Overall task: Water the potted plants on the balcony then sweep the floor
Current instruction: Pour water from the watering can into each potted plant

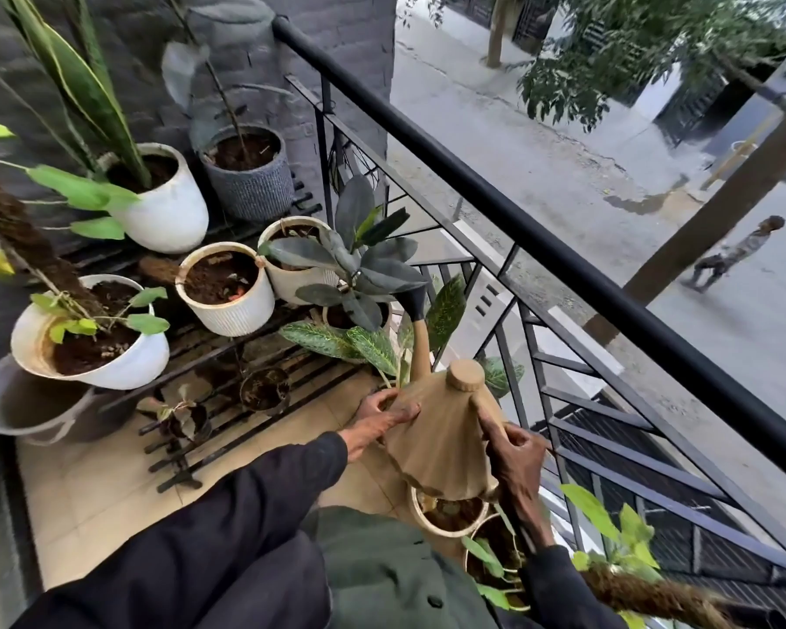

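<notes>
Head view — tan ribbed can (436, 442) held in both hands above the tiled floor (91, 492), just inside the railing (518, 220). Left hand (375, 422) clasping the can's left flank, thumb laid across the ribs; right hand (513, 451) curled tight round the handle on the right flank. Round cap (464, 375) on top of the can. Spout (420, 351) slanting up and away from the body, its dark tip among the leaves of the rubber plant (359, 265) and just beside the speckled plant (373, 342). Directly below the can, a cream pot (450, 522) of soil, partly hidden. On the black slatted rack (191, 333): ribbed pot (225, 288), grey woven pot (250, 174), snake plant (87, 84) in a round white pot (164, 206), and a tilted white pot (87, 351) at the left. Small dark pots (264, 390) on the lowest tier. Beyond the railing — street (563, 152) with a blurred walker (736, 254).
</notes>
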